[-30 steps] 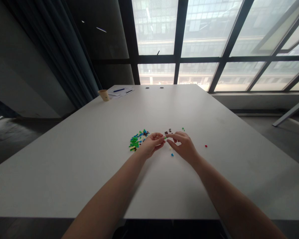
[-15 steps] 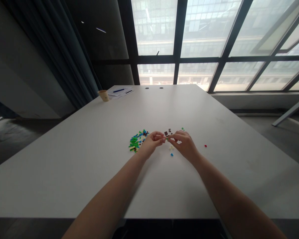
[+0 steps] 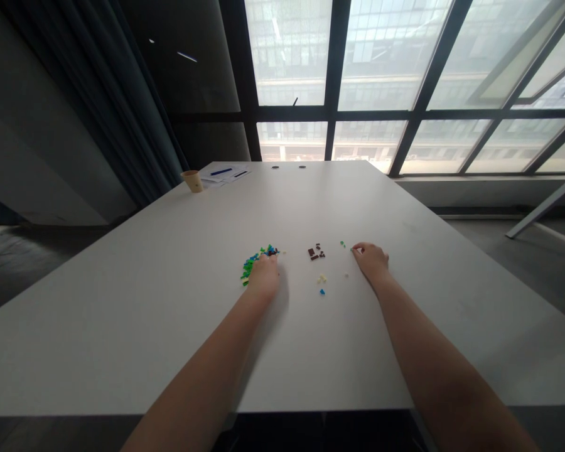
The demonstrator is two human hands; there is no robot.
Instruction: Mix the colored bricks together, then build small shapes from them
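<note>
My left hand (image 3: 264, 274) reaches into a pile of small mixed toy bricks (image 3: 247, 270), mostly green, blue and yellow. Its fingertips are hidden behind the back of the hand, so their grip does not show. Off to the right, my right hand (image 3: 371, 259) is low over the table with thumb and forefinger pinched on a tiny green brick (image 3: 352, 250). Close by lie a few loose green bricks (image 3: 342, 243). Between the hands are several dark brown bricks (image 3: 311, 252), with pale yellow bricks (image 3: 322, 278) and a blue brick (image 3: 322, 292) nearer me.
The white table (image 3: 193, 326) stretches to the windows. At its far left stand a paper cup (image 3: 193, 181) and papers (image 3: 226, 174) with pens on them. A small pale brick (image 3: 346, 275) lies in front of my right hand.
My hands were together over the brown bricks, fingering a small green piece. They have separated: the left went to the pile, the right moved rightward with a green brick.
</note>
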